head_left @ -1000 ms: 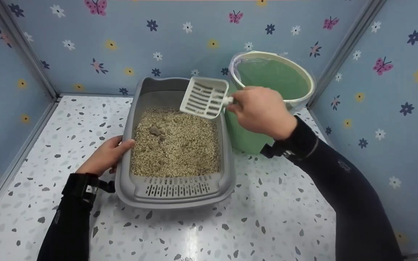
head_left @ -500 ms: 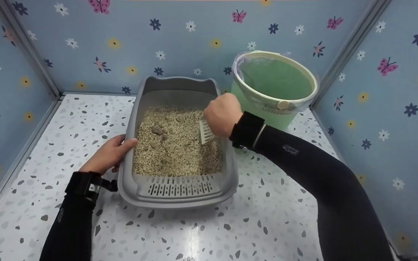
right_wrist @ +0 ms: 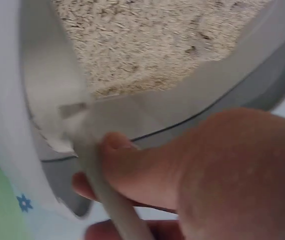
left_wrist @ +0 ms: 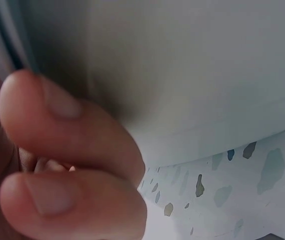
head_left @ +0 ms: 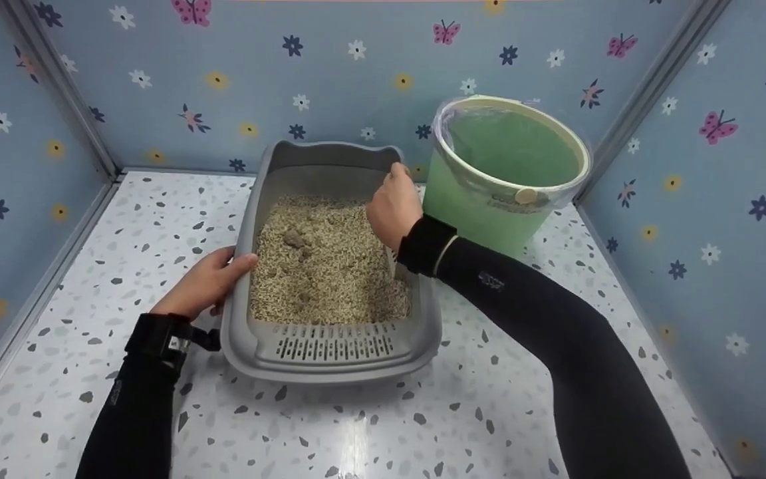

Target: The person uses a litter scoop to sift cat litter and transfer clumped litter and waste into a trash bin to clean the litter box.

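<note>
A grey litter box [head_left: 330, 370] holds tan granular litter [head_left: 330, 273], with a dark clump [head_left: 293, 238] on top toward the left. My left hand [head_left: 205, 285] grips the box's left rim, thumb over the edge; in the left wrist view the fingers [left_wrist: 82, 130] curl in beneath the rim. Over the right side of the box, my right hand [head_left: 396, 207] holds a pale litter scoop. Its handle [right_wrist: 100, 175] lies between thumb and fingers in the right wrist view. The scoop's head is mostly hidden by my hand and wrist in the head view.
A green bin [head_left: 476, 213] with a clear liner over its cream rim stands just right of the box, close to my right forearm. Patterned blue panels [head_left: 330, 73] enclose the back and sides. Both stand on a speckled white surface [head_left: 276, 432].
My right hand has moved left and down from beside the bin into the litter box, turning the scoop from face-on to edge-down. My left hand stays on the rim.
</note>
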Available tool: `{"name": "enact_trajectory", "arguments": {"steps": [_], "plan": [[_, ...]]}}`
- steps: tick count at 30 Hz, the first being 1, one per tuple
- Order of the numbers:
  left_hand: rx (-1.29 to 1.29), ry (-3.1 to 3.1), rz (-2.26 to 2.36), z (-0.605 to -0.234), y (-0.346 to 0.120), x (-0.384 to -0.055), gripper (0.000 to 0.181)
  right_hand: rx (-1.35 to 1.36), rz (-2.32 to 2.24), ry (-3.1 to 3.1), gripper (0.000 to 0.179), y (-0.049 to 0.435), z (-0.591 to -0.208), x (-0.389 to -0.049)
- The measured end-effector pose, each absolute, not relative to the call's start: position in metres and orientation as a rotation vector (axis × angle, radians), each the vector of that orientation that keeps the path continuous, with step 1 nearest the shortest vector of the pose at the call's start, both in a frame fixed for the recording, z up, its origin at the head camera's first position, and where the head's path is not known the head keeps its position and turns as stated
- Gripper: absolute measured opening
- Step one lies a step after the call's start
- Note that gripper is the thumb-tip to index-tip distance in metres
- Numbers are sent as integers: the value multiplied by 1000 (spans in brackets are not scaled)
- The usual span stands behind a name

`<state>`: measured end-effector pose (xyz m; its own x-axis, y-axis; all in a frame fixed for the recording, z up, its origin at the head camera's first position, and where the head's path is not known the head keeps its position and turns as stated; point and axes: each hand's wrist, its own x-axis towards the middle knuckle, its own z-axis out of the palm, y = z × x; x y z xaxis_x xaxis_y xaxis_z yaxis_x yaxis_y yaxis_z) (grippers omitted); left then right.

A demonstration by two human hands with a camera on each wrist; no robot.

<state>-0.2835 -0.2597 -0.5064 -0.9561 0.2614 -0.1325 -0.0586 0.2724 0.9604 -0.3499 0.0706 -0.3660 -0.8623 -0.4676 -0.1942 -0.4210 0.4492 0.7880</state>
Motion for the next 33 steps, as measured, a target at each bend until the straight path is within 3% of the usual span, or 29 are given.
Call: {"name": "enact_trajectory", "arguments": {"steps": [8, 15, 18, 26, 33], "plan": [[194, 2274, 1745, -506, -261, -283, 74, 838, -1165, -2699, 46, 81, -380, -372], [193, 2279, 1746, -505, -263, -282, 69, 893, -829, -2824, 41, 83, -388, -370], [188, 2275, 1752, -506, -263, -282, 71, 903, -729, -2867, 34, 81, -393, -370], [181, 2273, 1744, -505, -263, -282, 82, 846, -514, -3024, 36, 73, -403, -375], [197, 2276, 1738, -505, -260, -283, 73, 816, -337, -3217, 39, 64, -412, -386]]}}
